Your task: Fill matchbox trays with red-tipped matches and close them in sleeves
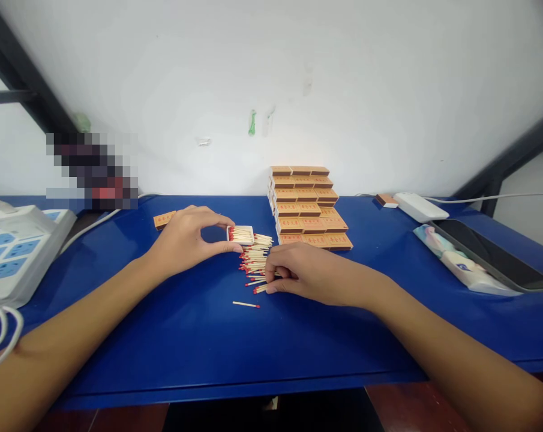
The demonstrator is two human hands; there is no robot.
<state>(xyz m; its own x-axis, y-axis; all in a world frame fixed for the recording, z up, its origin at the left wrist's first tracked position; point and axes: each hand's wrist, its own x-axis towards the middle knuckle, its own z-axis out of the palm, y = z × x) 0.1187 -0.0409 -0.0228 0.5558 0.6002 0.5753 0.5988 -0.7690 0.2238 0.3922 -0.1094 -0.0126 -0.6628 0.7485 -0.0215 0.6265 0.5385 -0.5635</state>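
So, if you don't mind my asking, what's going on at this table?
A person is handling matches at the blue table. Their left hand holds a small white tray with matches in it. The fingers of their right hand are at the near edge of a loose pile of matches; whether they grip any is unclear. One single match lies apart in front. Behind the pile, to the right, stands a stepped stack of matchboxes.
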